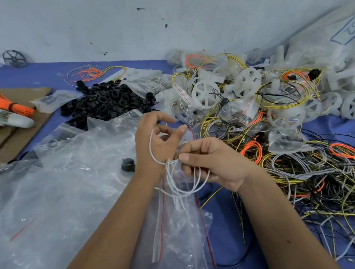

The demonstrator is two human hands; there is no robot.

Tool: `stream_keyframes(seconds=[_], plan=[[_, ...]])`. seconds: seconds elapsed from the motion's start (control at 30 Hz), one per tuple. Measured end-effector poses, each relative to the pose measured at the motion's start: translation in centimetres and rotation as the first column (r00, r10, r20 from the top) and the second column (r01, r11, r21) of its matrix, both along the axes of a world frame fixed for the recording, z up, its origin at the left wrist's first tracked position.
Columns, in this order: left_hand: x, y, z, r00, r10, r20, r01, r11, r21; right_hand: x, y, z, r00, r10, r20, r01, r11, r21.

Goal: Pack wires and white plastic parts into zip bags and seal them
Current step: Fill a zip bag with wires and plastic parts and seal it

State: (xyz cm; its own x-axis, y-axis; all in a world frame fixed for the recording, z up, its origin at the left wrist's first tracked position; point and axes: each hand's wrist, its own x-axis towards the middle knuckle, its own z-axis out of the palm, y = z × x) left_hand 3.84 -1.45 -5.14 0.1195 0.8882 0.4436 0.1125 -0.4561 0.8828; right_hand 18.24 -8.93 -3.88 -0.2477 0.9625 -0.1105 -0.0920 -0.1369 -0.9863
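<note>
White wire (181, 178) is looped over a clear zip bag (184, 232) lying on the blue surface (249, 238). Left of the wire's loops, the strand is draped round the left hand (156, 141), whose curled fingers hold it; at the loops it is pinched by the right hand (211, 159). Right of the wire lies a tangle of yellow, black and orange wires (319, 180).

The blue surface (238, 237) was strewn with tangled wires (319, 180), black rings (103, 103), clear bags (58, 188), white wheels (206, 92) and cardboard (15, 138).
</note>
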Motion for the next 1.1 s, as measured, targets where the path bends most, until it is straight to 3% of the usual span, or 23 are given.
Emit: stream_keyframes(seconds=[0.1, 0.17, 0.33, 0.47, 0.6, 0.73, 0.8, 0.97, 1.1], plan=[[0.0, 0.1, 0.0, 0.994, -0.036, 0.106, 0.038, 0.999, -0.023, -0.1, 0.7, -0.5, 0.971, -0.235, -0.035, 0.234, 0.971, -0.041], [0.2, 0.0, -0.3, 0.994, -0.008, 0.112, 0.016, 0.997, -0.078, 0.1, 1.2, -0.7, 0.897, -0.419, -0.14, 0.412, 0.908, -0.076], [0.2, 0.5, -1.6, 0.948, 0.129, -0.292, -0.178, 0.973, -0.148, 0.6, 2.1, -1.1, 0.593, -0.749, -0.296, 0.753, 0.646, -0.126], [-0.7, 0.9, -1.5, 0.903, 0.157, -0.399, -0.226, 0.965, -0.131, 0.5, 2.6, -1.6, 0.477, -0.823, -0.31, 0.843, 0.528, -0.105], [-1.5, 0.6, -0.6, 0.755, 0.243, -0.609, -0.343, 0.938, -0.051, 0.5, 2.7, -1.8, 0.448, -0.844, -0.297, 0.865, 0.493, -0.096], [-1.2, -0.2, -0.1, 0.657, 0.102, -0.747, -0.233, 0.97, -0.073, 0.3, 2.7, -1.9, 0.441, -0.852, -0.282, 0.875, 0.478, -0.076], [-1.2, -0.4, -0.1, 0.626, 0.075, -0.776, -0.216, 0.973, -0.081, 0.1, 2.8, -1.9, 0.45, -0.857, -0.252, 0.878, 0.476, -0.051], [-1.5, -0.3, -0.3, 0.652, 0.151, -0.743, -0.292, 0.954, -0.062, 0.2, 2.7, -1.7, 0.471, -0.852, -0.229, 0.868, 0.494, -0.051], [-0.6, -0.7, -0.2, 0.524, 0.172, -0.834, -0.319, 0.948, -0.006, 0.2, 2.5, -1.5, 0.488, -0.838, -0.244, 0.854, 0.517, -0.066]])
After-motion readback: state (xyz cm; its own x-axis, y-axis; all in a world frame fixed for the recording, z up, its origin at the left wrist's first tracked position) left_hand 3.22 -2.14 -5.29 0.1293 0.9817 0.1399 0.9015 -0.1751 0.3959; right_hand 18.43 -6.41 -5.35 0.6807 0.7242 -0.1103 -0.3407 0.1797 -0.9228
